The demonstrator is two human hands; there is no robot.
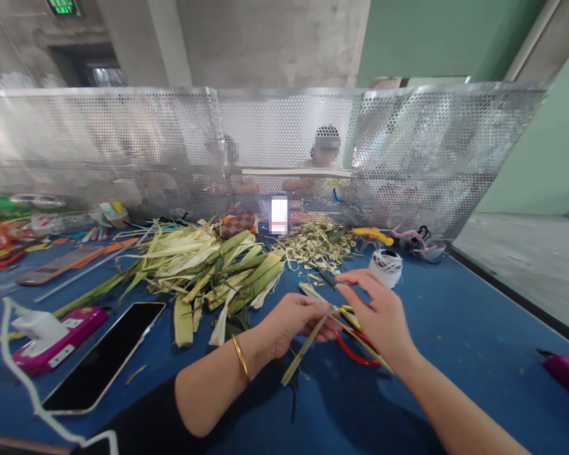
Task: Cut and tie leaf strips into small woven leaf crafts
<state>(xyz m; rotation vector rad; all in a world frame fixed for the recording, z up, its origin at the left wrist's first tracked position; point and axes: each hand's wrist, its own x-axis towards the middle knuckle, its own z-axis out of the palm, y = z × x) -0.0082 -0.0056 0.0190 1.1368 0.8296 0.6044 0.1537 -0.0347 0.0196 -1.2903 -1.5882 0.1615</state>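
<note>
My left hand (pixel 294 323) is closed in a pinch on a thin green leaf strip (pixel 306 349) that slants down toward me. My right hand (pixel 377 313) hovers just right of it with fingers curled, touching the strip's upper end near yellow strips (pixel 348 314). Red-handled pliers (pixel 355 354) lie on the blue table (pixel 455 335) under my right hand. A gold bangle (pixel 241 358) circles my left wrist.
A pile of green and pale leaves (pixel 208 268) lies behind my hands, with cut scraps (pixel 315 243) and a white thread spool (pixel 386 265) to the right. A black phone (pixel 107 354) and pink tissue pack (pixel 57 338) lie left. Other people sit behind the perforated metal screen (pixel 408 158).
</note>
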